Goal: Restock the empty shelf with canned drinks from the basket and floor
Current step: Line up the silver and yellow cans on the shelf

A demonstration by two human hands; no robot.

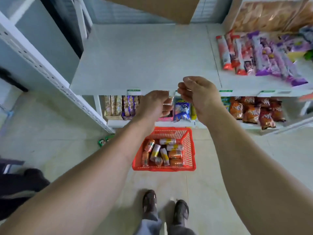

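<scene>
Several orange and yellow-white cans

A person is standing before a white shelf, reaching both bare arms out so that the left hand and right hand are hanging with loosely curled fingers, holding nothing, at the shelf's front edge. On the floor below the hands a red basket is sitting with canned drinks lying on their sides in it, and green cans are lying near the shelf's left upright. Purple and red snack packets are crowding the shelf's right end.
</scene>
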